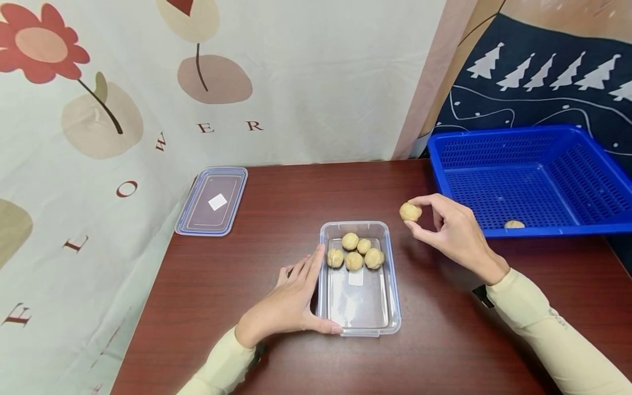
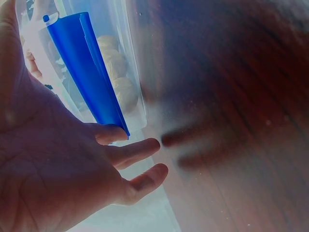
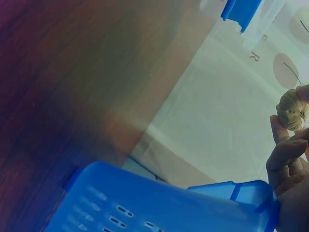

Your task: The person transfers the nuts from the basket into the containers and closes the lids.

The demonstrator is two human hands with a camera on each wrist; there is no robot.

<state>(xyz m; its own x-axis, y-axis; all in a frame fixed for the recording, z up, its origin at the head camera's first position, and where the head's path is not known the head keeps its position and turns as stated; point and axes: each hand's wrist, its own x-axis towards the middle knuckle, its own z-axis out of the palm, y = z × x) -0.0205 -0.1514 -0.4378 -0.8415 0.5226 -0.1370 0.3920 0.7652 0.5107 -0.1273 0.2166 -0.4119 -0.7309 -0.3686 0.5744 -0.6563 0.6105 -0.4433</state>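
My right hand (image 1: 456, 233) pinches a walnut (image 1: 410, 212) between thumb and fingertips, above the table just right of a clear plastic box (image 1: 392, 285). Its ribbed, tan shell shows in the right wrist view, where the walnut (image 3: 291, 110) sits at the right edge. Several more walnuts (image 1: 354, 261) lie together at the far end of the box. Along the box's left side my left hand (image 1: 291, 304) rests with straight fingers, its thumb at the near left corner. A blue clip flap (image 2: 87, 67) on the box appears close to that hand in the left wrist view.
A blue perforated basket (image 1: 494, 233) stands at the right, with one walnut (image 1: 514, 224) visible inside. The box's blue-edged lid (image 1: 209, 219) lies at the table's far left. Printed cloth (image 1: 321, 82) hangs behind the brown table (image 1: 281, 203).
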